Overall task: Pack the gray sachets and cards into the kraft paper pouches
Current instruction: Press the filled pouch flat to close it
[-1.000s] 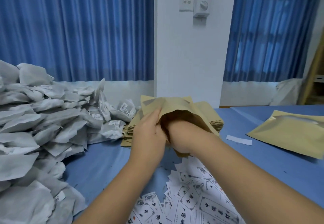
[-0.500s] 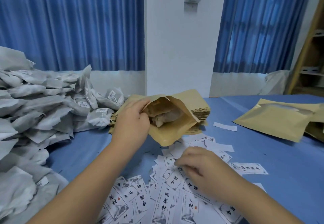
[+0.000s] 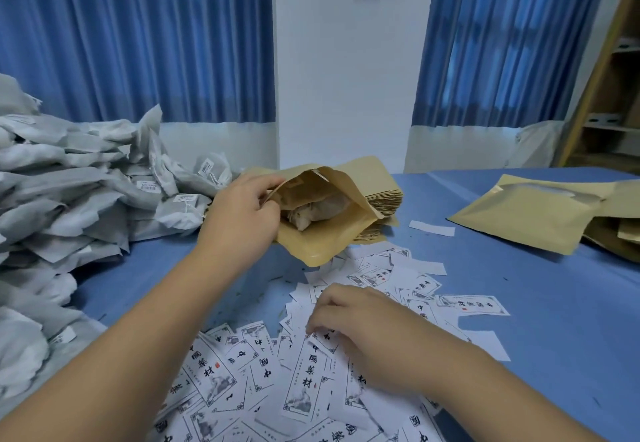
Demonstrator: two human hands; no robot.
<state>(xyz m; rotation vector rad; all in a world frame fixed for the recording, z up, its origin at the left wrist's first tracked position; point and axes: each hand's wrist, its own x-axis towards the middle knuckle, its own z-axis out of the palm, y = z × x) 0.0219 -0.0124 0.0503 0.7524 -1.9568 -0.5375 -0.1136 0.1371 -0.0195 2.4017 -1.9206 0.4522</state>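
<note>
Nearest, a loose spread of printed cards (image 3: 301,389) covers the blue tabletop (image 3: 540,303), many overlapping and lying at all angles. The right hand (image 3: 363,334) rests on this spread with its fingers (image 3: 322,313) curled downward, their tips touching a card just beneath them. The thumb is hidden under the palm, so I cannot tell whether a card is actually pinched.

Beyond and to the left of those fingers, clear of the cards, the left hand (image 3: 242,213) grips the near lip of a kraft pouch (image 3: 322,244). Its fingers (image 3: 268,211) are curled round the paper edge and hold the mouth wide open toward the camera. A gray sachet (image 3: 315,213) lies inside the pouch, just right of those fingers (crumpled, and only partly seen through the opening).

Directly behind the open pouch, touching it, sits a stack of flat pouches (image 3: 384,196). A white paper strip (image 3: 431,227) lies just right of the stack. Left of the left-hand fingers rises the pile of gray sachets (image 3: 86,199) – a tall heap running along the tabletop's left side, some with small white labels. Well to the right of both hands lie more kraft pouches (image 3: 526,213), overlapping flat.

Farthest back hang blue curtains (image 3: 138,36) on either side of a white wall (image 3: 343,78), and a wooden shelf (image 3: 609,95) stands at the right edge.
</note>
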